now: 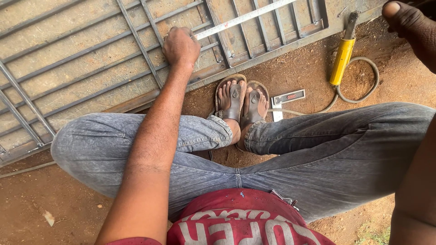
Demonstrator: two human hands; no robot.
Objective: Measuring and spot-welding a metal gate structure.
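Pressing: the metal tape (245, 18) lay slanted across the gate frame (91, 68), on the ground ahead of the knees.
Left hand (181, 45): curled down on the tape's near end and a bar, fingers closed.
Right hand (411, 27): raised at the edge, holding nothing visible; grip unclear.
Nearby: yellow-handled tool (343, 54) and hose (363, 86) lay on the dirt; sandals (243, 102) just below the frame.

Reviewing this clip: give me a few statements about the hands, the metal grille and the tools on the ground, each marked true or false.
1. The left hand rests on the metal grille. True.
2. The right hand grips the yellow-handled tool. False: the tool lies on the dirt, untouched; the hand is raised at the frame's corner.
3. A steel ruler lies across the grille by the left fingers. True.
4. The person is barefoot. False: both feet wear brown sandals.
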